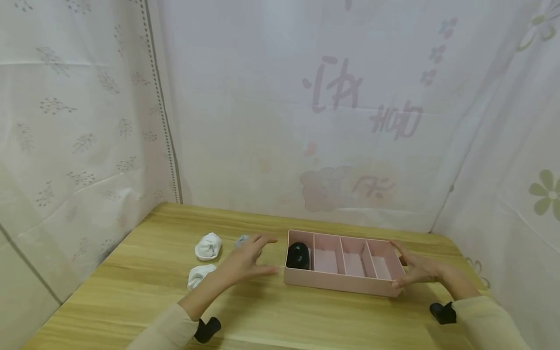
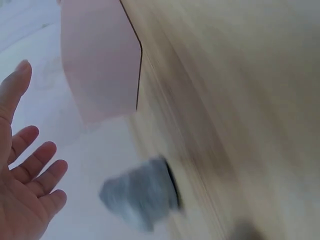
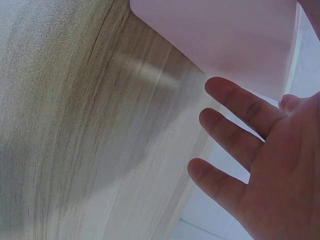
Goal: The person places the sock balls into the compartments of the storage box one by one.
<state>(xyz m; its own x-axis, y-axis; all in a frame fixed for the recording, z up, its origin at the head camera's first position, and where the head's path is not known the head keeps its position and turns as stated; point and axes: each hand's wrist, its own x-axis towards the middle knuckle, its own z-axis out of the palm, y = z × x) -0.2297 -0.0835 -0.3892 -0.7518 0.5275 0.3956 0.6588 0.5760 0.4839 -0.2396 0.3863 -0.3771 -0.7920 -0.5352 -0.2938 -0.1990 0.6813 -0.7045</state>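
Observation:
A pink box with a row of compartments lies lengthwise on the table. A glossy black rounded object, its kind unclear, sits in its leftmost compartment. At the box's right end, my right hand grips across the width, thumb at the near corner and forefinger at the far one; its other fingers spread free in the right wrist view. Just left of the box, my left hand hovers with fingers apart, touching nothing. Behind it is a grey-blue cloth bundle, partly hidden in the head view.
Two white crumpled cloth bundles lie at the left, the nearer one partly behind my left forearm. The wooden table ends at hanging printed curtains at the back and sides. Black straps' ends show at the wrists.

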